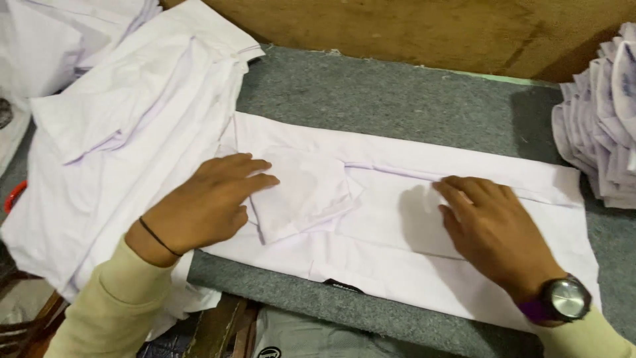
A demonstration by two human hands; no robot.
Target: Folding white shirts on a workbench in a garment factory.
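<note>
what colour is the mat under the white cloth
Grey, a felt-like mat, seen in the head view.

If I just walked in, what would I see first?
Two hands pressed flat on a white shirt spread over a grey padded table: the left hand by a small pocket piece, the right hand farther along, with a wristwatch on it. A big heap of white cloth lies at the left, and a stack of folded white pieces sits at the right edge.
</note>
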